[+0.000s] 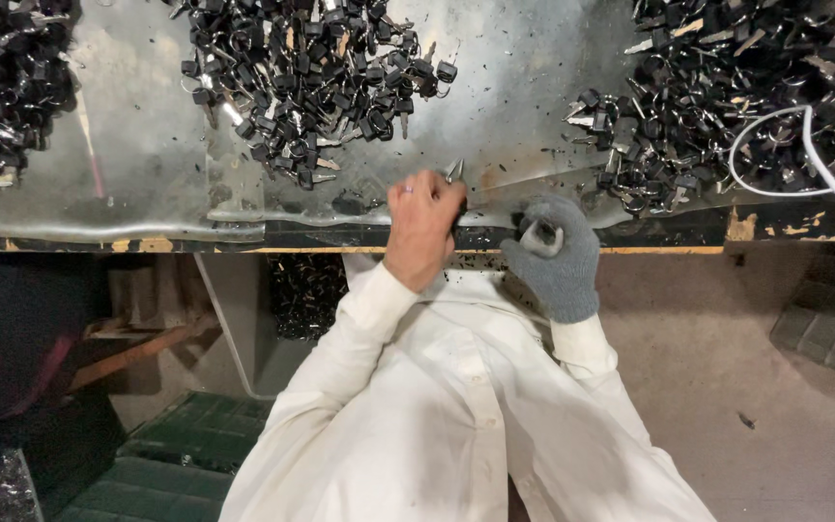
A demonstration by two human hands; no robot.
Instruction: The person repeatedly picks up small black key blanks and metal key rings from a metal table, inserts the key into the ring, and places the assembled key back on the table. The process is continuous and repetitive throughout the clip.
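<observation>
Steel key (453,171) points up-right from the clenched bare left hand (422,227); gloved right hand (555,253) grips a metal ring (539,237).

no packages, labels, signs or screens visible

A worn metal-sheeted tabletop (514,87) is seen across the upper frame. Heaps of black-headed keys are piled on it: one heap at upper left (2,87), one at upper centre (311,77), one at upper right (727,87), crossed by a white cable (823,159).
</observation>
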